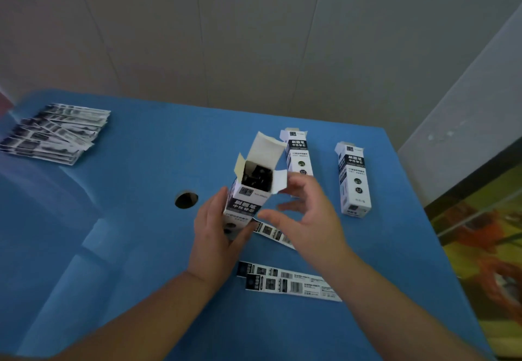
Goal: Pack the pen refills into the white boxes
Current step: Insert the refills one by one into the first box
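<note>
Left hand (214,230) grips the box (248,191) round its lower half, fingers curled behind it and thumb on the near side, so that the bottom end is hidden in the palm. That box is held above the table (141,219), tilted away, its top open with the tuck flap (268,145) and two side flaps spread out. Dark refills (257,177) show inside the mouth, but it is too dim to count them or tell how deep they sit.

Right hand (305,213) hovers just right of the box with fingers spread and loosely bent, holding nothing; its fingertips are near the right side flap, and whether they touch it is unclear because of blur.

Behind that hand a second box (298,151) lies on the table, its near end covered by the fingers. Well to the right a third box (353,179) lies in full view. Both have their far flaps not fully tucked.

Under the hands a flat box (271,232) is mostly hidden by the right wrist. Nearer the person two more flat boxes (291,283) overlap each other. At the far left a blurred stack (56,133) of flat boxes is fanned out, its left edge cut by the frame. A round hole (186,199) sits in the tabletop left of the held box.
</note>
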